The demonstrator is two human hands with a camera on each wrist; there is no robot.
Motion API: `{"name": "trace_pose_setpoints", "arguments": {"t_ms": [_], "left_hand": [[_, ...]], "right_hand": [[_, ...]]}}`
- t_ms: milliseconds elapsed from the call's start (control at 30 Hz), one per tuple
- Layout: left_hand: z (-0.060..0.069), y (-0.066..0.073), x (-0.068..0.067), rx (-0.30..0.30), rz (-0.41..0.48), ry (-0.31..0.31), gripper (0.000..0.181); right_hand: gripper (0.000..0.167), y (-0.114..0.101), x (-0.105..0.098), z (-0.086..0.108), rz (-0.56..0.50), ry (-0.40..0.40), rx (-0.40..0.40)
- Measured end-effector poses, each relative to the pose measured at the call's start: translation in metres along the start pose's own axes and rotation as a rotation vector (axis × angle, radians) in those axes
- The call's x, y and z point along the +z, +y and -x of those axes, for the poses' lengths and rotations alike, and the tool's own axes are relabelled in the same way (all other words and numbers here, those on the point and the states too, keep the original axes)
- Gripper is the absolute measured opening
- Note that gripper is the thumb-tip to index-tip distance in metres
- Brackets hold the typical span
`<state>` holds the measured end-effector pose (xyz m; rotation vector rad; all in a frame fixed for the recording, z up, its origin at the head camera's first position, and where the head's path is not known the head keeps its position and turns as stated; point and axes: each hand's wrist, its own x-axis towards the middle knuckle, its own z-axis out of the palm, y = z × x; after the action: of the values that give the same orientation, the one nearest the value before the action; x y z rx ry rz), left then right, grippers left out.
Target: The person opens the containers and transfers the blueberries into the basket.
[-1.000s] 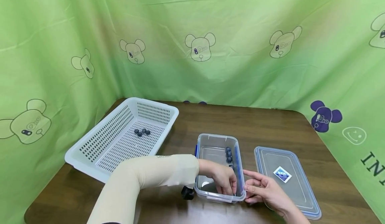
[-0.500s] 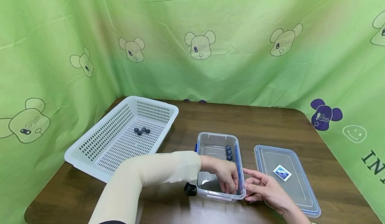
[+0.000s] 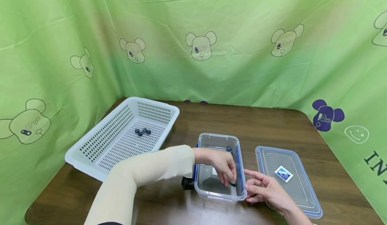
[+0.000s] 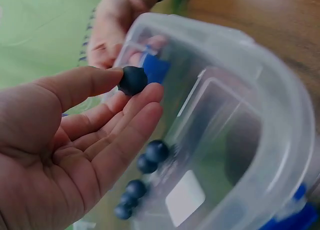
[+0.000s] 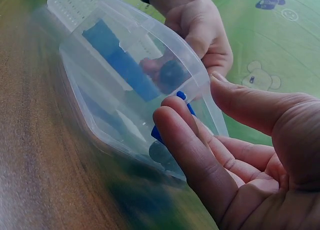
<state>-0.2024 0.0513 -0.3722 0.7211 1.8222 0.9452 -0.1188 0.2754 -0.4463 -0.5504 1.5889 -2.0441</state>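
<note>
Left hand (image 3: 221, 163) has shifted inside the box (image 3: 216, 196), pinching a berry (image 4: 133, 80); squeeze lightly while the relaxed right hand (image 3: 267, 188) braces outside.

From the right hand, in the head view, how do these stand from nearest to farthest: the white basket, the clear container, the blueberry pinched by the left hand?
1. Clear container: left of the right hand, at its fingertips.
2. Blueberry: further left, pinched by the left hand.
3. White basket: at the far left.
</note>
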Motion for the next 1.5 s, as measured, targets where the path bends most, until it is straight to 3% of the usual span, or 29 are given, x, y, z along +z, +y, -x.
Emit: {"name": "trace_pose_setpoints", "arguments": {"t_ms": [233, 467, 867, 1200, 1500], "left_hand": [[0.014, 0.001, -0.023, 0.073, 0.051, 0.034, 0.008], [0.034, 0.006, -0.046, 0.101, 0.089, 0.089, 0.011], [0.075, 0.001, -0.086, 0.177, 0.181, 0.235, 0.018], [0.123, -0.022, -0.127, 0.205, 0.241, 0.430, 0.022], [0.161, -0.056, -0.158, 0.190, 0.324, 0.580, 0.017]], "right_hand": [[0.044, 0.001, 0.001, 0.000, 0.009, 0.006, 0.000], [0.043, 0.001, 0.002, 0.000, 0.007, 0.016, -0.002], [0.048, 0.000, 0.004, 0.002, 0.021, 0.026, -0.005], [0.044, -0.001, 0.004, 0.000, 0.018, 0.023, -0.004], [0.045, 0.000, 0.004, 0.001, 0.011, 0.016, -0.018]]}}
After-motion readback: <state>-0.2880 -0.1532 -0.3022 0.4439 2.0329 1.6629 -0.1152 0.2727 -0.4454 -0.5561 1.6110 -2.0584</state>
